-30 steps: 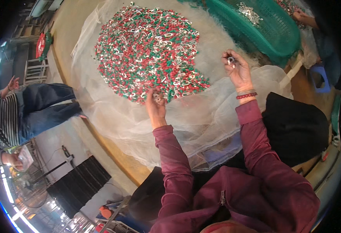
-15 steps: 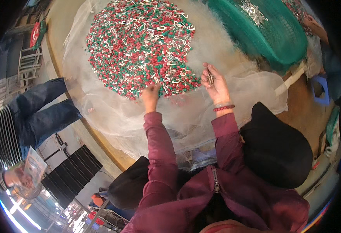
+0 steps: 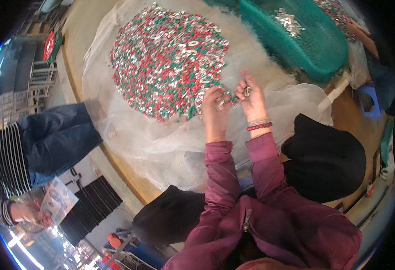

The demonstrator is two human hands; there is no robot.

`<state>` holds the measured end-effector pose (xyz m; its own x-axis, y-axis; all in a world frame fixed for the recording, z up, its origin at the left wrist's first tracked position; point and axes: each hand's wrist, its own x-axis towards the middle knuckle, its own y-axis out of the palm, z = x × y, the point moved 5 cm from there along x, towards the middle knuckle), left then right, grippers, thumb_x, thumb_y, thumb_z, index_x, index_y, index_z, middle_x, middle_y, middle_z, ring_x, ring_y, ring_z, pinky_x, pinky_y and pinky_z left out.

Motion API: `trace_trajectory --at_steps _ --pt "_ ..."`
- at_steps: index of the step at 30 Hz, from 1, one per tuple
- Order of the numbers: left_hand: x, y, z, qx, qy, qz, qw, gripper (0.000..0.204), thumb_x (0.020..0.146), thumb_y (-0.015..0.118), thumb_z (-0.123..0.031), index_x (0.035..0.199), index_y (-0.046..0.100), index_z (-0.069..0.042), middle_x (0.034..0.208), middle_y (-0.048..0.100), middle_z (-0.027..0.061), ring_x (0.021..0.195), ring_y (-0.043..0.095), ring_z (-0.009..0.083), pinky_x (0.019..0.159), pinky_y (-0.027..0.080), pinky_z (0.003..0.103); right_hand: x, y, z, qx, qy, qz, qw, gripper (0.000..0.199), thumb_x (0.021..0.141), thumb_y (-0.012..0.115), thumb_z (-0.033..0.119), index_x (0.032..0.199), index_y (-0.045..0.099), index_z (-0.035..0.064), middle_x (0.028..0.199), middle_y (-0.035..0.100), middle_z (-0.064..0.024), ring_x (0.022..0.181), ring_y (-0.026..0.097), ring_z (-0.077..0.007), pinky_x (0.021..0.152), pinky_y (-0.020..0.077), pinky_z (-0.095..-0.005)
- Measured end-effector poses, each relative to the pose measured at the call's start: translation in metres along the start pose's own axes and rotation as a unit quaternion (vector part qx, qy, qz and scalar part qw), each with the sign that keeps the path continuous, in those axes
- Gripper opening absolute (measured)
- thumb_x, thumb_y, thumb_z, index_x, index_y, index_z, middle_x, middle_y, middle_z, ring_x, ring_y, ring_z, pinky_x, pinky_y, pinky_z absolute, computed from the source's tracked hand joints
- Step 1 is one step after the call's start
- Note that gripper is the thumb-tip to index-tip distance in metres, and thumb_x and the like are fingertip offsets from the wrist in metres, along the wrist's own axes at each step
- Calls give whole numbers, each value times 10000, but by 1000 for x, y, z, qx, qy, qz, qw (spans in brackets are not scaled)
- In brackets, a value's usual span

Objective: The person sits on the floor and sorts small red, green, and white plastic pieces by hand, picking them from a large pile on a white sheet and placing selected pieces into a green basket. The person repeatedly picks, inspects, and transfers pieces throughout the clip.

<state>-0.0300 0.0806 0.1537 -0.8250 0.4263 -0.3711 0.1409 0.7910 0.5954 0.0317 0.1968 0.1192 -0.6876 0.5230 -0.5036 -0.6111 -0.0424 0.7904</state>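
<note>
A broad pile of small red and green pieces mixed with pale, hook-shaped clips point(image 3: 170, 63) lies on a sheer white cloth point(image 3: 152, 153). At the pile's near right edge, my right hand point(image 3: 254, 102) is turned palm up, its fingers curled round several silvery clips point(image 3: 247, 91). My left hand point(image 3: 215, 118) is close beside it on the left, slightly blurred, with fingers bent round pale clips point(image 3: 220, 102). A small gap shows between the two hands. A red bead bracelet point(image 3: 259, 126) circles my right wrist.
A green mesh basket point(image 3: 328, 63) at the far right holds a heap of silvery clips point(image 3: 289, 22). Another person's hand point(image 3: 358, 31) is beyond it. At left, a person in a striped top holds a banknote point(image 3: 58, 200). A blue stool point(image 3: 369, 101) stands at right.
My left hand has moved from the pile's near edge to the right, close to my right hand, with pale clips in it. The banknote at left has come up and further into view.
</note>
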Motion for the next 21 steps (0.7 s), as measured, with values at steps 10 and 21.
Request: trace_trajectory --at_steps 10,21 --pt "-30 252 67 830 234 280 422 279 888 546 -195 1118 600 -47 1105 605 177 1039 555 333 905 429 393 -22 -18 95 206 -149 -38 966 299 953 472 260 1140 510 29 901 558 -42 810 539 -171 709 463 -329" --pt "-24 176 -9 688 305 117 647 238 818 609 -16 1056 624 -20 1033 616 158 979 575 311 867 454 381 42 9 292 81 -297 -89 947 508 929 500 370 1318 338 87 1270 391 -142 1151 417 -303 832 407 -627"
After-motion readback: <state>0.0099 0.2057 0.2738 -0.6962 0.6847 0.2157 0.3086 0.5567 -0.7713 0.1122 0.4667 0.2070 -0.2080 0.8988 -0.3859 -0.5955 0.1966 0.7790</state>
